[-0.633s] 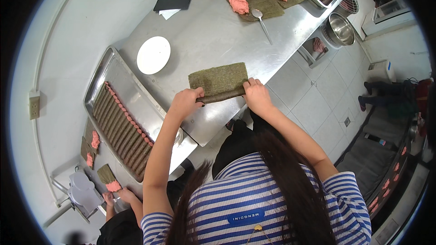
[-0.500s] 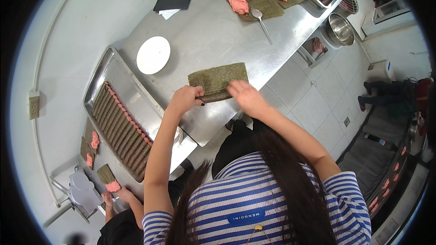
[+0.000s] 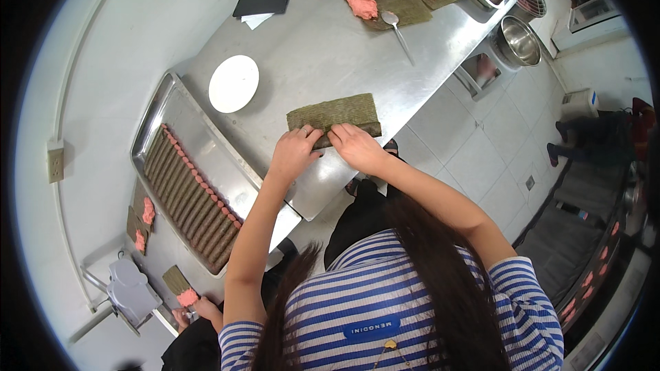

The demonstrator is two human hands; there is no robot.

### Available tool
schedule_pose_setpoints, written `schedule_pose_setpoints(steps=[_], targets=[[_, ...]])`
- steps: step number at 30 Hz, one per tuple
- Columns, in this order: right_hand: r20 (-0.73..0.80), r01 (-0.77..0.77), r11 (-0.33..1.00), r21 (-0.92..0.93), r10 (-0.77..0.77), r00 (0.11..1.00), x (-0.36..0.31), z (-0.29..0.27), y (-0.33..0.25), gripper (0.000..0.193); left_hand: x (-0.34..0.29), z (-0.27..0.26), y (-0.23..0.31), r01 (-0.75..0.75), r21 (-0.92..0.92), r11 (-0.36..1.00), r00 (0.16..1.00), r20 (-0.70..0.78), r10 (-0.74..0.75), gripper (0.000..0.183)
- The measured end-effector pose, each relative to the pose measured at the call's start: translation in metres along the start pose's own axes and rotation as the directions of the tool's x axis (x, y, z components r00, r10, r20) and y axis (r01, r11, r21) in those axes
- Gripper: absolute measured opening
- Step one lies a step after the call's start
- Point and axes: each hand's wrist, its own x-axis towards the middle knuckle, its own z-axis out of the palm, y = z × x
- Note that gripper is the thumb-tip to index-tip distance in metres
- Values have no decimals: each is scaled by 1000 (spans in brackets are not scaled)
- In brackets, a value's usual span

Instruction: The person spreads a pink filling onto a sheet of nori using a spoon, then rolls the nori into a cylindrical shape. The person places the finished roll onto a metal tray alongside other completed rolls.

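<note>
A green seaweed sheet (image 3: 335,109) lies near the front edge of the steel table, its near edge rolled up into a thin tube. My left hand (image 3: 297,154) grips the left part of this roll with bent fingers. Close beside it, my right hand (image 3: 357,147) has its fingers curled over the roll's middle. The far part of the sheet still lies flat beyond my fingertips. Any filling inside the roll is hidden from me.
A steel tray (image 3: 180,103) of finished rolls with pink ends stands at left. Beyond are a white plate (image 3: 234,84), a black phone (image 3: 261,4), a spoon (image 3: 399,36) and pink paste (image 3: 362,4) on seaweed sheets. A co-worker's hands (image 3: 199,309) hold another sheet at lower left.
My hands have come together at the roll's middle, the right one sliding left along it and the left one moving right. The co-worker's sheet has shifted slightly right and down.
</note>
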Motion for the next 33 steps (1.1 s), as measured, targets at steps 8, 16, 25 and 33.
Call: schedule_pose_setpoints(steps=[8,16,25,33], targets=[[90,-25,993,-116,36,995,-8,-10,14,20,-3,9,0,9,98,995,1000,0,-9,28],[178,-158,983,-95,173,969,-28,-20,40,13,2,6,1,41,55,998,999,30,-43,26],[-22,-3,999,-32,2,1000,2,-14,13,20,26,-14,-12,170,-162,972,965,227,-131,32],[176,-10,992,-122,32,984,15,0,9,29,18,-4,4,15,-2,1000,1000,2,-15,29]])
